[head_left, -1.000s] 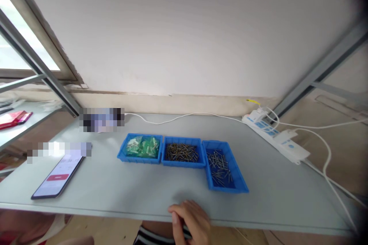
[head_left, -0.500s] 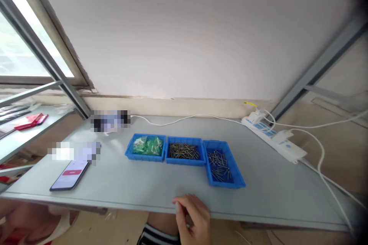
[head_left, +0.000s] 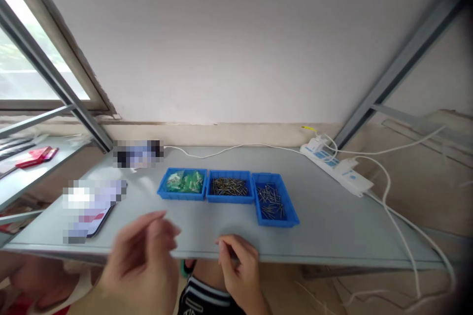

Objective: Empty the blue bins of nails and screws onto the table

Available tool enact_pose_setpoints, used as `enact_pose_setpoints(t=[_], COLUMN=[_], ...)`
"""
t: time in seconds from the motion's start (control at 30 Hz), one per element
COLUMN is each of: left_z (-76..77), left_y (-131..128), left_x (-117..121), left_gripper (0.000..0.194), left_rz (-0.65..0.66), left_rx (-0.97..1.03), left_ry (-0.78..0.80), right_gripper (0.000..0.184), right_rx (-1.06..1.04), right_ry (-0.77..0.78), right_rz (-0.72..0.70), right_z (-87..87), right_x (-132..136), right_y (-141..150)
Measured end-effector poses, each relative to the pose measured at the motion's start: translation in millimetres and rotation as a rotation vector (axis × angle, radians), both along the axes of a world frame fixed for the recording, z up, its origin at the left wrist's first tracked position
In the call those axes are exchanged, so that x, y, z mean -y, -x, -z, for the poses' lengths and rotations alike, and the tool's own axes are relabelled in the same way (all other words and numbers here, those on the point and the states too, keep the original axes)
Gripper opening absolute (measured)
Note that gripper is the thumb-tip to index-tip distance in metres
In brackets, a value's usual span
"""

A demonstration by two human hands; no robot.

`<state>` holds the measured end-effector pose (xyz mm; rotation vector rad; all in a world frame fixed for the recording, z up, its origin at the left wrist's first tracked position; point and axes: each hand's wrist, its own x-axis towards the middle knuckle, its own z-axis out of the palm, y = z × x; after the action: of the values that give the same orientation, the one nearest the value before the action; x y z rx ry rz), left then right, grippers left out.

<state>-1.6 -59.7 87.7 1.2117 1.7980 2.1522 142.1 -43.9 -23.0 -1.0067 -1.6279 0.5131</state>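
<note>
Both hands empty: left hand (head_left: 142,261) blurred, fingers loosely open; right hand (head_left: 240,268) curled at desk (head_left: 332,226) edge. Nearest tray (head_left: 274,203) holds small stiff pins, probably light and slippery. Pinch mid-shaft.

The left hand (head_left: 142,261) is smeared with blur, so how its fingers are set cannot be told; its wrist runs out at the bottom edge. The right hand (head_left: 240,268) hides part of the table's (head_left: 332,226) near edge, its forearm likewise cut off at six o'clock. At nine o'clock the phone (head_left: 96,217) lies mostly under pixelated patches. The parts in the three blue trays (head_left: 275,221) are too small to identify.
</note>
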Motion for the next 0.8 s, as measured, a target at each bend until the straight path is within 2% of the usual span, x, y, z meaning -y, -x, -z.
enact_pose_setpoints(t=[0.07, 0.17, 0.3, 0.4, 0.5, 0.63, 0.73, 0.8], left_z=[20.7, 53.9, 82.4, 89.6, 90.6, 90.2, 90.4, 90.7], left_y=[-1, 3, 14, 20, 22, 19, 17, 17], left_x=[-28, -59, -70, -69, -68, -67, -65, -64], left_gripper=[0.021, 0.031, 0.045, 0.051, 0.052, 0.051, 0.048, 0.047], left_rz=[0.173, 0.45, 0.634, 0.697, 0.754, 0.761, 0.742, 0.744], left_rx=[-0.036, -0.179, -0.229, -0.197, -0.218, -0.223, -0.206, -0.188], left_ry=[0.069, 0.196, 0.379, 0.447, 0.473, 0.466, 0.469, 0.481], right_gripper=[0.022, 0.024, 0.024, 0.023, 0.021, 0.035, 0.05, 0.048], right_rx=[-0.018, -0.013, -0.039, -0.107, -0.109, 0.1, 0.252, 0.314], right_ry=[0.021, 0.045, 0.039, 0.046, -0.043, -0.07, -0.042, -0.026], right_rz=[-0.01, -0.024, 0.012, 0.116, 0.418, 0.742, 0.797, 0.768], right_z=[-0.2, -1.7, -1.5, -0.8, -4.9, -18.1, -23.4, -21.4], right_x=[1, 1, 1, 3, 7, 5, -1, -5], right_y=[-1, -1, 5, 5, -12, -49, -67, -70])
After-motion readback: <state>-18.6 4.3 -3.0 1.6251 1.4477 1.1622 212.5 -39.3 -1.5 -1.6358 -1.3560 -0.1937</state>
